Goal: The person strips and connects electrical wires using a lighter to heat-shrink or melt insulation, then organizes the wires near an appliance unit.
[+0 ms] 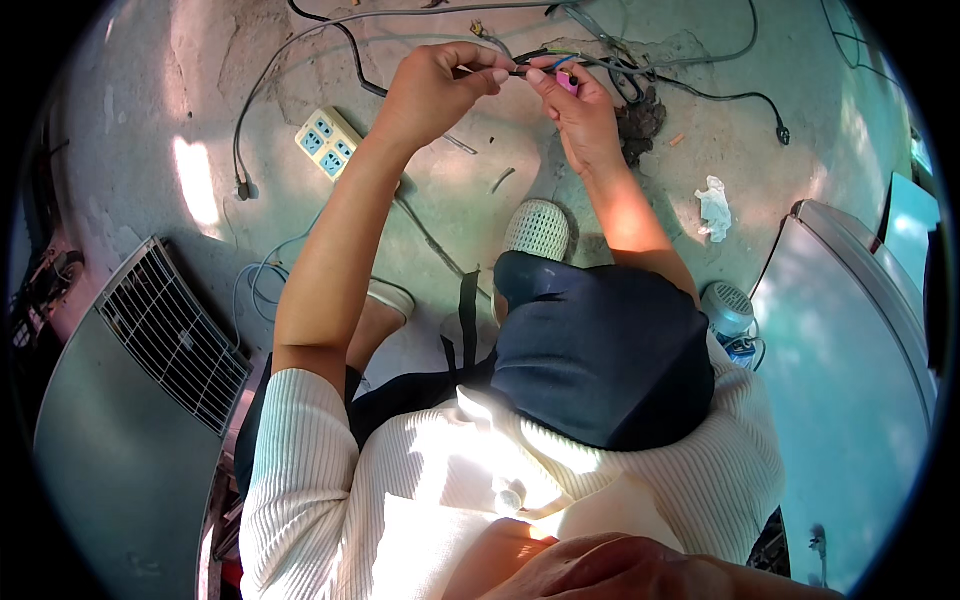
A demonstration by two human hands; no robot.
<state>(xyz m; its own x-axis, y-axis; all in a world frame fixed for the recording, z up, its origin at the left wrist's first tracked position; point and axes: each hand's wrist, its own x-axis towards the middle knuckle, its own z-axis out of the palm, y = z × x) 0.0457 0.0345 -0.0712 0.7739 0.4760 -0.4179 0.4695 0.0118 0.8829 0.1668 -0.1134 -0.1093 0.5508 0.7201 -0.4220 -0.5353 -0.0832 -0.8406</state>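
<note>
Both my hands are raised in front of me over the floor, close together on a thin dark wire. My left hand pinches one end between thumb and fingertips. The thumb and fingers of my right hand are closed on the wire from the other side. A small pink object with a dark end, perhaps a lighter, is tucked in the right hand. Beside the right fingertips, blue and yellow-green wires come out of a grey cable. The exact joint between the fingertips is too small to make out.
A cream power strip lies left of my left forearm, near a plug. Another plug and a crumpled white tissue lie right. A grille panel, a small grey motor and a pale appliance flank me.
</note>
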